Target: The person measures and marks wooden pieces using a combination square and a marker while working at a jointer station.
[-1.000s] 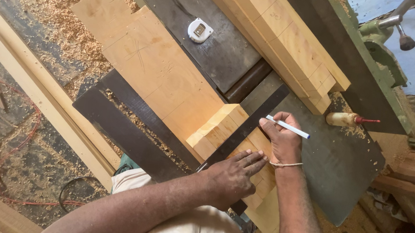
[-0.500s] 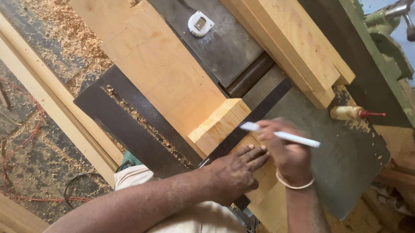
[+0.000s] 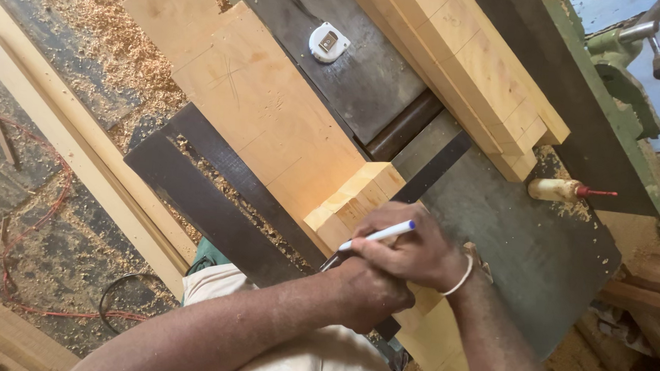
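Right now my right hand (image 3: pixel 418 254) is pinched around a white pen (image 3: pixel 377 235), its blue tip pointing away from me, held over the near end of the wood block (image 3: pixel 356 195). My left hand (image 3: pixel 369 293) lies just under the right one, touching it, pressed down on the pale board (image 3: pixel 273 119); whether its fingers grip anything I cannot tell. That board rests across the dark machine table (image 3: pixel 527 246). A small tape measure (image 3: pixel 328 42) sits further off, and a stack of planks (image 3: pixel 470 64) lies to the right.
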